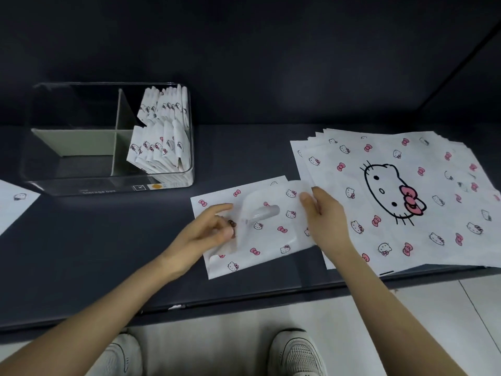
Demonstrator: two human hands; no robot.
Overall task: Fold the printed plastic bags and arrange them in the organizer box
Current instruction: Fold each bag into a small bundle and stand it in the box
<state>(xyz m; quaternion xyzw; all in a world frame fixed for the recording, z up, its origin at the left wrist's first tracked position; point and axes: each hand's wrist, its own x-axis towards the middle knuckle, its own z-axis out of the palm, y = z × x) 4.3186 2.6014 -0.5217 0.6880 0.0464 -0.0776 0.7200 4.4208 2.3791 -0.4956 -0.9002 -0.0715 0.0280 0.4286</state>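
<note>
Head view: I look down on a dark worktop, with both my hands on one printed bag.
Bag in work: the half-folded bag lies on the worktop near its front edge, just beside the stack, and one flap is raised.
Left grip: my left hand pinches the raised flap at the left part of this bag, with the fingers curled.
Right grip: my right hand holds the right edge of the bag, with the thumb on top of the plastic.
Stack: the stack of flat bags lies at the right, a little fanned out.
Organizer box: the clear organizer box stands at the back left, and a grey divider splits it in four.
Folded bags: the folded bags stand leaning in the two right compartments.
Left edge: a corner of a loose bag shows.
Floor: my white shoes are below the worktop edge.
</note>
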